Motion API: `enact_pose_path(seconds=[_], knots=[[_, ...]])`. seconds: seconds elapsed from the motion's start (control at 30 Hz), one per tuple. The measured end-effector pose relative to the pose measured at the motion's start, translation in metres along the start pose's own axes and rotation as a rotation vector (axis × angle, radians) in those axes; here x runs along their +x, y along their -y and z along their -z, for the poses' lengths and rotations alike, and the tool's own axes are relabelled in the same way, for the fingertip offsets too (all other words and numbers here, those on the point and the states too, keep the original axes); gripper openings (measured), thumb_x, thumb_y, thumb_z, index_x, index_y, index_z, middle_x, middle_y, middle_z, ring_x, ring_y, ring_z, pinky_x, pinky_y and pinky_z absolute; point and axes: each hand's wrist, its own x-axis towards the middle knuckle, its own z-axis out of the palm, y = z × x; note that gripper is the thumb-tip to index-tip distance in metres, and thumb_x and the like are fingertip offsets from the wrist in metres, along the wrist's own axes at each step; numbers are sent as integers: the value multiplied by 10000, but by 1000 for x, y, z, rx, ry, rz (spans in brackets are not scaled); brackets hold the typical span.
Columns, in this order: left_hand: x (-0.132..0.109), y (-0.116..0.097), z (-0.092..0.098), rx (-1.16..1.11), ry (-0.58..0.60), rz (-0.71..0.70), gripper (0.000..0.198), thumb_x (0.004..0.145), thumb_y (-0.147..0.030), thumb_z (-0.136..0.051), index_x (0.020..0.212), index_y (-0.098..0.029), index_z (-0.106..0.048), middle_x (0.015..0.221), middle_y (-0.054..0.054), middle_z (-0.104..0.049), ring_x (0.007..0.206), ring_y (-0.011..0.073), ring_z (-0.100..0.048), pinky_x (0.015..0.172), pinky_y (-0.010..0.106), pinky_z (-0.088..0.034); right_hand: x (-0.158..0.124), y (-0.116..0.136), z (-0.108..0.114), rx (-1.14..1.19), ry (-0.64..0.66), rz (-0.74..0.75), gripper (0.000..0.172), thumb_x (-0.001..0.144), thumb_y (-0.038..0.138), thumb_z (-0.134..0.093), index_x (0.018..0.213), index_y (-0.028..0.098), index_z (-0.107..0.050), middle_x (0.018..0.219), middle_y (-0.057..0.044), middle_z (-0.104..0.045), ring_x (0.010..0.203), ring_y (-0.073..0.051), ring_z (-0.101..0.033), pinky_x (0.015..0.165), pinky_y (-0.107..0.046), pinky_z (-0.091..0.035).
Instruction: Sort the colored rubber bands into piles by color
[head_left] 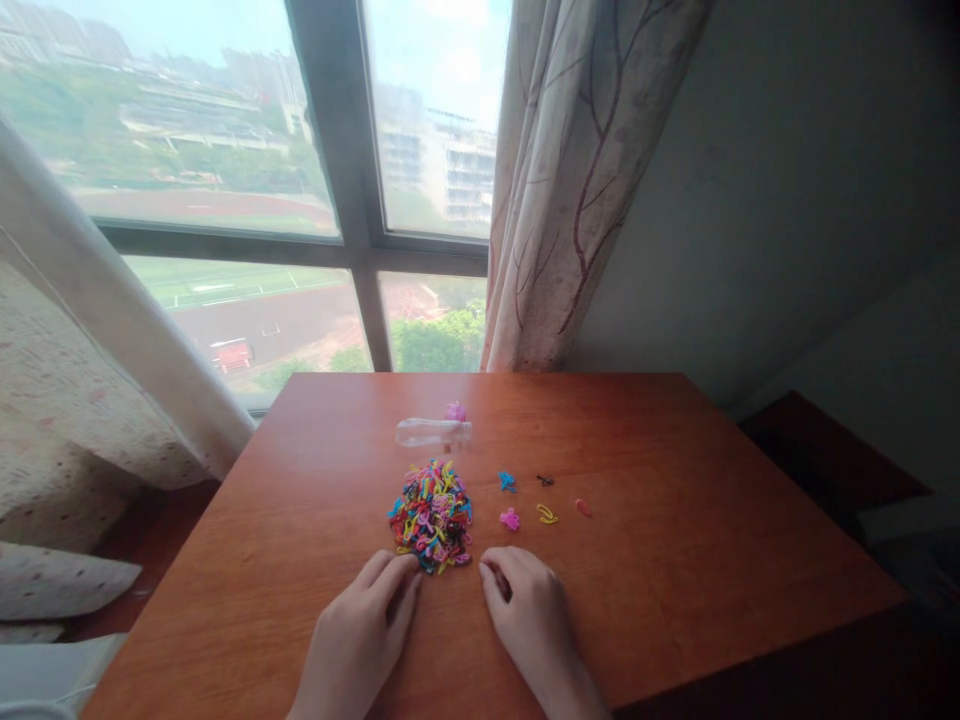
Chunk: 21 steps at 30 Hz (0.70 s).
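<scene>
A heap of small bright rubber bands (431, 515) lies in the middle of the wooden table (675, 520). My left hand (367, 625) rests flat on the table, fingers stretched out, fingertips touching the heap's near edge. My right hand (525, 605) lies just right of the heap with its fingers curled under; nothing shows in them. Right of the heap lie separate small groups: blue (507, 482), dark (545, 481), pink (510, 519), yellow (547, 514) and orange (583, 507).
A small clear bottle (433, 432) lies on its side behind the heap, with a pink cap (454, 411) beside it. A window and patterned curtains (577, 180) stand behind the table. A cushion (52, 440) sits at the left, a dark low surface (825, 450) at the right.
</scene>
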Motion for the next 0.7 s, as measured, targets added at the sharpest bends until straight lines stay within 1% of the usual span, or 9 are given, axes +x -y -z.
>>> enact_pose_path(seconds=[0.1,0.17,0.43,0.6,0.7], knots=[[1,0,1,5,-16,10,205,944,-328,-447,972,-269,-641,844,-21,-693,657,136,-709,573,214,-528,0,1,1,-9,0,9,165,886,130,-521,781,228,-601,702,19,-637,644,-145,-588,622,-243,-342],[1,-1,2,26,-3,16,211,947,-324,-439,989,-267,-639,851,-18,-696,656,136,-710,563,214,-524,0,1,1,-14,-4,18,166,884,129,-521,774,226,-597,697,20,-635,641,-142,-586,619,-242,-339],[1,0,2,21,72,-22,226,955,-311,-426,878,-261,-632,814,-15,-676,662,136,-697,572,206,-519,2,2,3,-40,8,17,172,884,133,-523,761,229,-595,689,22,-634,643,-143,-596,616,-240,-345],[0,2,1,25,32,-10,204,950,-308,-435,940,-265,-634,840,-16,-690,677,138,-707,583,209,-527,2,2,3,-25,13,17,175,886,135,-515,766,230,-600,694,19,-636,645,-145,-592,620,-244,-350],[1,2,0,31,31,-10,209,950,-301,-432,922,-263,-636,824,-18,-686,663,137,-705,579,212,-528,2,2,2,-23,15,18,176,889,137,-514,763,229,-596,695,19,-634,647,-144,-589,613,-246,-340]])
